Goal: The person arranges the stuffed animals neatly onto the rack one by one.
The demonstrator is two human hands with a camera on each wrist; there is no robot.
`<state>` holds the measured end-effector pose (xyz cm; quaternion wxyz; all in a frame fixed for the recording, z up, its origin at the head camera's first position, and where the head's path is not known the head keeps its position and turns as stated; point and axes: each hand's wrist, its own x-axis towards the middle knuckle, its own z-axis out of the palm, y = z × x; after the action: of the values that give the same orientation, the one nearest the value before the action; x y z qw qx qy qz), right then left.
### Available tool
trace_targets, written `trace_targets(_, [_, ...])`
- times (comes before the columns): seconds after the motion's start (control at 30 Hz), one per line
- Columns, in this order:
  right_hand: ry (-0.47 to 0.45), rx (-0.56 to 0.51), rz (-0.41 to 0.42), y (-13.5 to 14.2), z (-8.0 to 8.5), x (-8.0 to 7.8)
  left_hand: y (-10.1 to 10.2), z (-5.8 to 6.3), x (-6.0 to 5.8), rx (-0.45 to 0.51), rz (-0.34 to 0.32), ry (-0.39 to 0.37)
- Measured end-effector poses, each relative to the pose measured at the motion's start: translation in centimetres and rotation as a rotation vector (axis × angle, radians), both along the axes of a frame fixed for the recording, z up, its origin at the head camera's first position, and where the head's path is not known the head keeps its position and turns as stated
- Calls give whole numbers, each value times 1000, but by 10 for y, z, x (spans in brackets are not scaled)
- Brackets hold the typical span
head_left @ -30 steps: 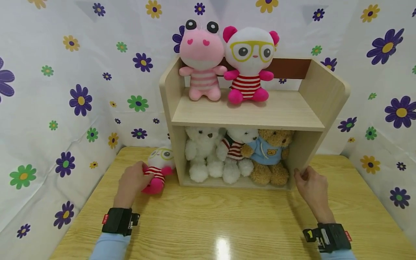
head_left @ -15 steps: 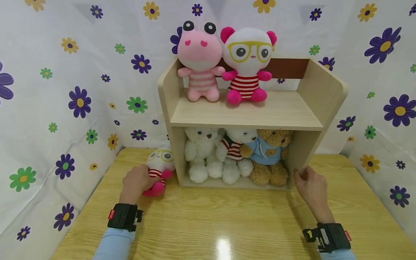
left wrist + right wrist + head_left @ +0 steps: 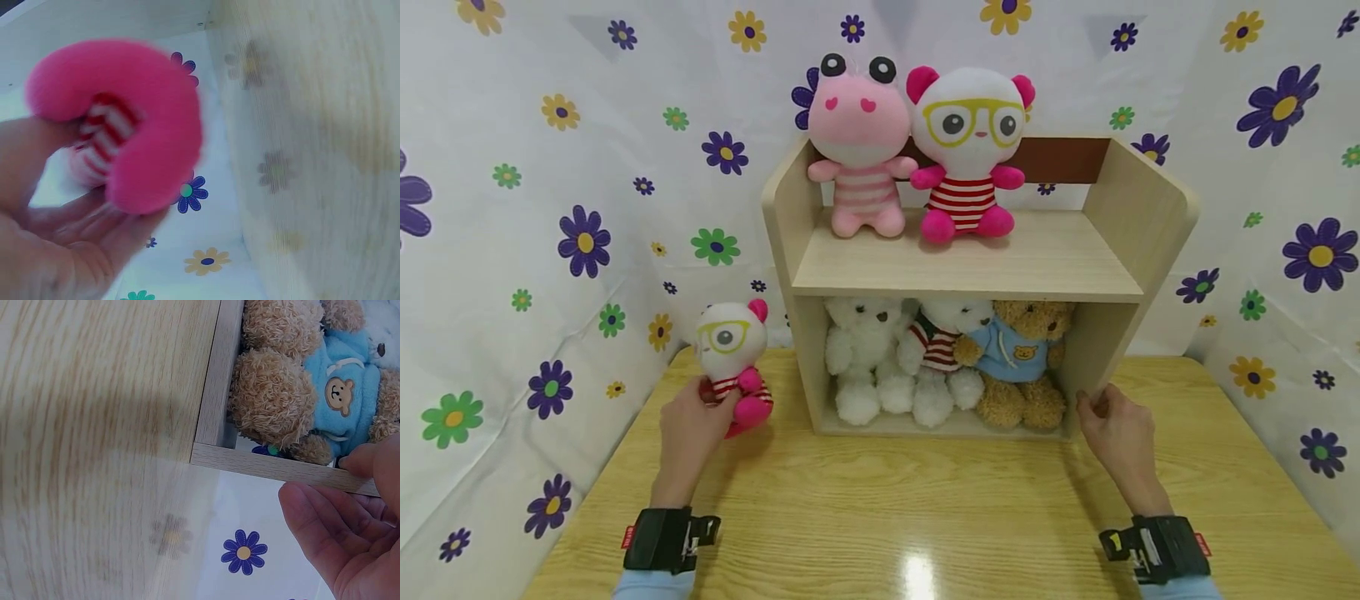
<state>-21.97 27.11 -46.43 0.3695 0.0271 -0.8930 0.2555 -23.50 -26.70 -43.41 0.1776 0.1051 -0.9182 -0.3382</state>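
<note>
My left hand [image 3: 687, 429] grips a panda plush [image 3: 727, 340] by its red-and-white striped body, lifted upright and tilted left of the wooden shelf [image 3: 970, 271]. In the left wrist view the plush's curved pink legs [image 3: 165, 119] face the camera, with thumb and fingers around the striped middle. My right hand [image 3: 1118, 437] pinches the front edge of the shelf's right side panel near its bottom. The right wrist view shows the thumb on the inner side of that panel [image 3: 262, 465] and the fingers on the outer side, beside a brown teddy bear [image 3: 272, 400] in a blue hoodie.
On the upper shelf sit a pink hippo plush [image 3: 861, 125] and a larger panda plush [image 3: 970, 125] with yellow glasses. Below, a white bear [image 3: 859, 358] and a bear in a striped sweater [image 3: 938, 350] sit beside the brown one. A floral cloth [image 3: 535, 275] hangs behind the table [image 3: 880, 517].
My left hand has raised the small panda plush from lying against the shelf's left side, moving it leftward and turning it more upright. The right hand stays on the side panel.
</note>
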Motion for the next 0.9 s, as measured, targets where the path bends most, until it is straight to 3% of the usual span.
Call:
trace_targets(0.17, [-8,-2,-4,0,1,1,4,6,2,152,76,362])
trace_targets(0.33, [-8,-3,1,-1,1,2,12,14,6,212,61,647])
trace_targets(0.53, [9,-3,9,-1,0,2,39,42,21,252,2,865])
trace_targets(0.73, [3,-9,5,0,-2,2,63,54,23,291,-157,1048])
trace_targets(0.9, [-6,-11,5,0,-2,2,95,72,27,174,-298,1128])
